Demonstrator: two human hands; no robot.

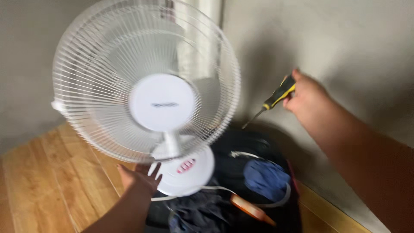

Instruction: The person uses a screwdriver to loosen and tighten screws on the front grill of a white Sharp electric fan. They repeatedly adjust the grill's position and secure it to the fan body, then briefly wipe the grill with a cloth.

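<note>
A white table fan (146, 77) with a round wire grille stands upright on its round white base (189, 170), which has pink buttons. My left hand (138, 177) grips the left edge of that base from below. My right hand (307, 97) is raised to the right of the fan and is closed around a screwdriver (271, 102) with a yellow and black handle. Its metal tip points down and left toward the fan's grille, with a gap between them.
Under the fan's base lies a dark bag or pile of dark cloth (254, 155) with a blue cloth (267, 177), a white cord (215, 189) and an orange object (252, 209). Wooden floor (47, 181) spreads to the left. Grey walls (345, 43) meet in a corner behind.
</note>
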